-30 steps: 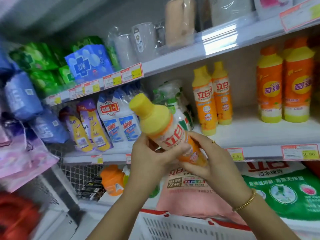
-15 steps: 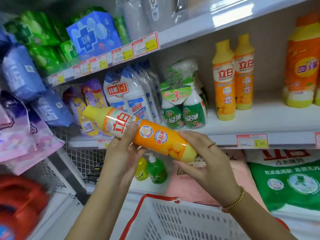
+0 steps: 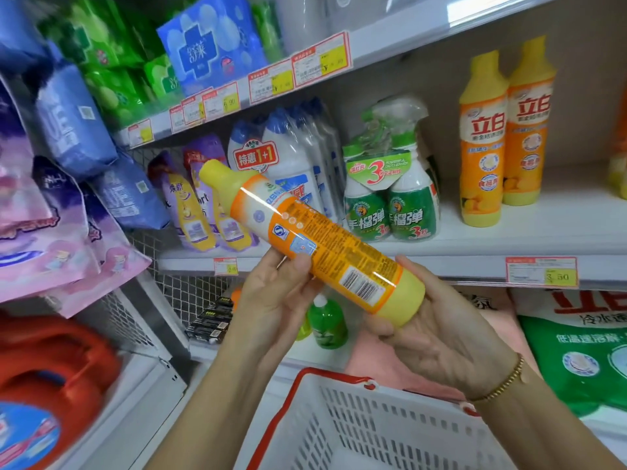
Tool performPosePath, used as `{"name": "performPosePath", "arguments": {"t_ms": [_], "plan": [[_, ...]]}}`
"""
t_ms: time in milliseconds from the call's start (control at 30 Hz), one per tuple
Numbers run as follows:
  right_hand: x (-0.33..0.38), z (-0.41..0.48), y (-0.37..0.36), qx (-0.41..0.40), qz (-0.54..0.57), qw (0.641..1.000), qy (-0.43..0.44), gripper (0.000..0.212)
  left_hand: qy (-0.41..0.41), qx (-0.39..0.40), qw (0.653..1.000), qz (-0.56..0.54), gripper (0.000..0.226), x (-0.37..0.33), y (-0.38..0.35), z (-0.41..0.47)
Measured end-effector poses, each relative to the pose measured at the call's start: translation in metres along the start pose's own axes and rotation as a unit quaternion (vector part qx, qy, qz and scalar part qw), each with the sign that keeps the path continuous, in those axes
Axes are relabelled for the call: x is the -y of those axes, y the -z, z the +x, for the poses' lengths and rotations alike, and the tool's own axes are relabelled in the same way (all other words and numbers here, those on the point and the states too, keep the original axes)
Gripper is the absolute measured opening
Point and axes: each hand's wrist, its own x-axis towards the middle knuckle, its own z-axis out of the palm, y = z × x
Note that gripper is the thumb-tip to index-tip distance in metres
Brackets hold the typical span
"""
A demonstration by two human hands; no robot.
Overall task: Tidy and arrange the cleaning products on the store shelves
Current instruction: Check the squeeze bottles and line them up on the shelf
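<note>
My left hand [image 3: 274,300] and my right hand [image 3: 437,330] are both wrapped around an orange bottle [image 3: 315,239]. It lies tilted, cap up to the left, above my white basket [image 3: 342,432]. Two matching bottles [image 3: 502,137] stand on the shelf [image 3: 509,239] behind.

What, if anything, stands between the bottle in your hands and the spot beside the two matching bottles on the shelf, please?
Nothing visible does. The bottle is held tilted in front of the shelf, and the bare space around the matching bottles is open.
</note>
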Motion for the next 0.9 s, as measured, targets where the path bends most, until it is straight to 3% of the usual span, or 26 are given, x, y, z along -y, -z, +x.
{"name": "performPosePath", "arguments": {"t_ms": [67,100,167,233,333,367,400,433,467,500,600,633,667,733,800,900], "plan": [[-0.001,-0.001,0.002,-0.090,-0.089,0.989,0.080,0.049,0.000,-0.002,1.000,0.021,0.047,-0.002,0.000,-0.001],[-0.004,-0.001,-0.001,-0.122,-0.181,0.966,0.140,0.043,-0.003,-0.017,0.999,0.033,0.045,-0.003,-0.001,0.000],[-0.009,-0.002,0.001,-0.173,-0.374,0.876,0.250,0.031,-0.009,-0.060,0.997,0.054,0.048,-0.003,-0.005,0.000],[-0.012,-0.003,0.009,-0.242,-0.530,0.740,0.337,0.046,-0.014,-0.084,0.994,0.064,0.061,0.000,-0.007,0.001],[-0.010,-0.003,0.020,-0.293,-0.732,0.473,0.394,0.063,-0.010,-0.097,0.993,0.072,0.044,0.004,-0.011,0.001],[-0.010,-0.004,0.022,-0.303,-0.774,0.404,0.381,0.067,-0.006,-0.099,0.992,0.082,0.043,0.004,-0.012,0.000],[-0.010,-0.004,0.024,-0.310,-0.796,0.369,0.366,0.067,-0.006,-0.093,0.992,0.090,0.046,0.004,-0.013,0.000],[-0.010,-0.006,0.024,-0.316,-0.798,0.376,0.350,0.066,-0.008,-0.080,0.992,0.094,0.047,0.002,-0.014,-0.001],[-0.011,-0.008,0.022,-0.313,-0.782,0.423,0.333,0.061,-0.011,-0.067,0.993,0.092,0.042,0.000,-0.013,-0.001],[-0.013,-0.010,0.019,-0.298,-0.746,0.506,0.314,0.055,-0.011,-0.052,0.995,0.088,0.035,-0.003,-0.012,-0.001],[-0.021,-0.014,0.005,-0.167,-0.506,0.822,0.201,0.043,0.015,-0.001,0.996,0.091,0.047,-0.014,-0.013,-0.003],[-0.022,-0.016,-0.002,-0.119,-0.402,0.896,0.146,0.045,0.026,0.006,0.996,0.087,0.054,-0.016,-0.013,-0.003],[-0.022,-0.017,-0.009,-0.083,-0.305,0.944,0.091,0.050,0.037,0.003,0.997,0.074,0.060,-0.018,-0.013,-0.003],[-0.018,-0.018,-0.020,-0.055,-0.182,0.982,0.008,0.059,0.050,-0.036,0.997,0.039,0.068,-0.018,-0.010,-0.002],[-0.012,-0.018,-0.029,-0.043,-0.143,0.988,-0.039,0.065,0.067,-0.085,0.994,0.016,0.071,-0.018,-0.009,-0.002],[-0.008,-0.018,-0.039,-0.027,-0.112,0.992,-0.048,0.066,0.097,-0.103,0.990,0.012,0.049,-0.017,-0.010,-0.002]]}}
